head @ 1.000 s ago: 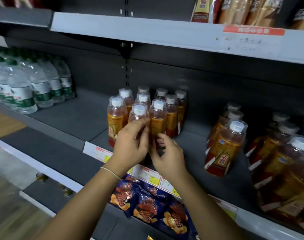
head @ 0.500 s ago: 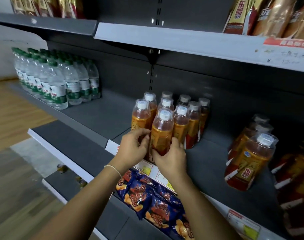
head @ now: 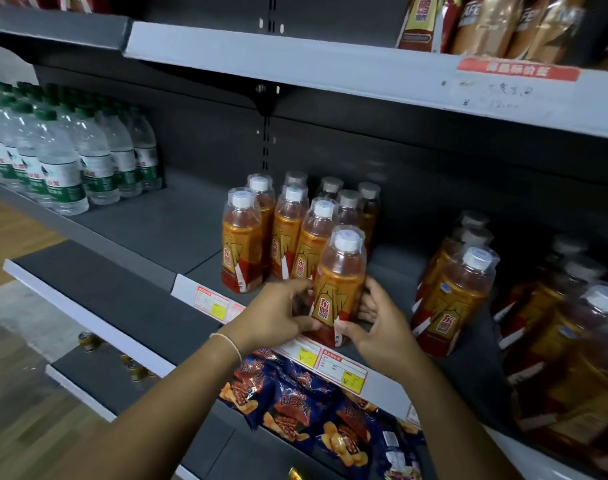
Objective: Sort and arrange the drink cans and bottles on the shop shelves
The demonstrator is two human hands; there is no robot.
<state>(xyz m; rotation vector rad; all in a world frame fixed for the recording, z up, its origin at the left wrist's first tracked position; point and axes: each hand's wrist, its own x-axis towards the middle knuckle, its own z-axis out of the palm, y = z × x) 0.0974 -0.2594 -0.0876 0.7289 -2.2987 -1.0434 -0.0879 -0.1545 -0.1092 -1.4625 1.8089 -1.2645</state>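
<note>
An orange drink bottle [head: 337, 285] with a white cap stands at the front edge of the grey middle shelf [head: 150, 237]. My left hand [head: 278, 315] wraps its lower left side and my right hand [head: 378, 323] cups its lower right side. Just behind it, a group of several matching orange bottles [head: 285, 230] stands in rows. Another cluster of the same orange bottles [head: 454, 292] leans at the right of the shelf.
Green-capped water bottles [head: 63, 157] fill the shelf's left end. Blue snack bags [head: 309, 407] lie on the shelf below. Brown packaged goods [head: 486, 22] sit on the upper shelf. Price tags [head: 340, 368] line the shelf's front rail. Small cans [head: 88, 341] show on the lower left.
The view has shifted left and nearer. Both hands have brought the front bottle toward the shelf's front edge, to the right of the group.
</note>
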